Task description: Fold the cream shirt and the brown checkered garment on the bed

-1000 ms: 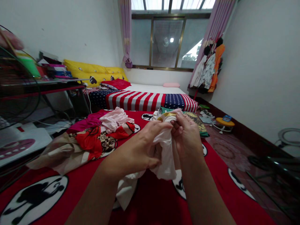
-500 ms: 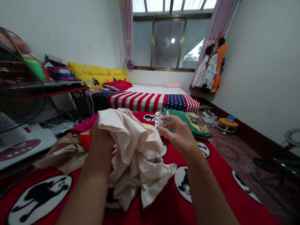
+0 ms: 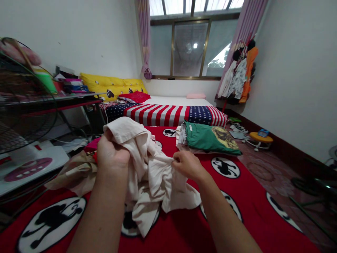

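Observation:
A crumpled cream-white garment (image 3: 155, 172) hangs in loose folds between my hands, its lower edges over the red blanket. My left hand (image 3: 112, 151) is turned palm up with its fingers curled under the garment's upper left part, which drapes over them and partly hides them. On the other side my right hand (image 3: 186, 163) pinches a fold of the cloth and draws it taut. Beyond my right hand lies a stack of folded clothes, a green shirt (image 3: 205, 137) with a yellow print on top.
A red blanket (image 3: 100, 233) with black figures in white ovals spreads below. Loose beige clothing (image 3: 76, 172) lies to the left, near a fan (image 3: 26, 165). Behind are a bed with a striped cover (image 3: 158, 114) and, at right, a yellow stool (image 3: 260, 137).
My right hand has come down and inward from beside the garment and now pinches its cloth. My left hand has turned palm up, still holding the garment.

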`<state>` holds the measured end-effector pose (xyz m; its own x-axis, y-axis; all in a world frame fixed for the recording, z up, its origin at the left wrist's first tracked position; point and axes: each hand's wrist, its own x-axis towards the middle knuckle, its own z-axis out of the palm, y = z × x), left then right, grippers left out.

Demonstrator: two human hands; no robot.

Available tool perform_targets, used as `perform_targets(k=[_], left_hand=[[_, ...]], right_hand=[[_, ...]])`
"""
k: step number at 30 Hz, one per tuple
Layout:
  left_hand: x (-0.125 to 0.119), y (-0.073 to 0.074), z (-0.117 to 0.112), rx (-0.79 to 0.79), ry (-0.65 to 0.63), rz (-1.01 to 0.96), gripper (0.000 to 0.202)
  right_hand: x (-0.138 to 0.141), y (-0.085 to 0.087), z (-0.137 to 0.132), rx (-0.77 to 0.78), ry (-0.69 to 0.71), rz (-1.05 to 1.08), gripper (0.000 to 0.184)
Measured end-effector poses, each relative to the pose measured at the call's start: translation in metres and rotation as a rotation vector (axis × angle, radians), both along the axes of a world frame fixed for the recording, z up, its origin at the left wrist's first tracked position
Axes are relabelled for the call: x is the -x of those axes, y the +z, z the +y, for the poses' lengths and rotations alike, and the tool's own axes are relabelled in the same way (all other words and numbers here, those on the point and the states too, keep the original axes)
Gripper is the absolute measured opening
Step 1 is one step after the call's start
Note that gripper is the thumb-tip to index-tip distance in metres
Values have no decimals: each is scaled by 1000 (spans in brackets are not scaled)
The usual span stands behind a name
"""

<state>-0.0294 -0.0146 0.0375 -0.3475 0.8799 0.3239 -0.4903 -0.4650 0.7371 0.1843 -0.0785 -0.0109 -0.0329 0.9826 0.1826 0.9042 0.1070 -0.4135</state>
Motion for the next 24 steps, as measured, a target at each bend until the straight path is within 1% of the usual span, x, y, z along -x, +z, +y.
perform_targets(k=[2,3,5,6,8,10,12,14,15,16,18,20,21,22,23,24], left_hand=[[3,4,-3,22,65,-110,20],[5,7,-5,18,91,-139,19],[9,10,-9,-16,123,-133,20],[11,12,-11,-27,135,-127,21],[13,13,-14,-31,150,-113,23],[13,11,-15,-37,187,-112,19],[12,9,-14,-50,230,-112,15],[11,8,-11,-73,258,-92,13],[11,8,-11,-84,266,-84,12],[10,9,-11,-96,261,-77,10],[8,14,-14,-120,252,-114,7],[1,19,-22,-127,222,-189,8],[-6,22,-29,-121,183,-210,10],[-14,24,-36,-106,121,-203,12],[-23,25,-44,-85,36,-159,14],[-33,25,-52,-63,-74,-77,15]], right_hand=[[-11,4,5,-223,-139,267,16],[-18,6,6,-364,-205,454,16],[-30,11,9,-648,-304,880,16],[-34,13,9,-758,-338,1087,17],[-39,20,7,-884,-376,1414,20],[-38,27,3,-945,-369,1581,22],[-34,33,-2,-998,-340,1616,22],[-29,36,-5,-1027,-319,1605,22],[-27,37,-6,-1020,-306,1595,22],[-25,37,-6,-975,-273,1569,22],[-19,34,-6,-791,-166,1418,29],[-10,29,-7,-572,-70,1123,45],[-4,27,-9,-483,-33,966,52],[2,26,-11,-409,5,845,56],[8,25,-14,-330,66,782,56],[15,25,-17,-236,160,778,54]])
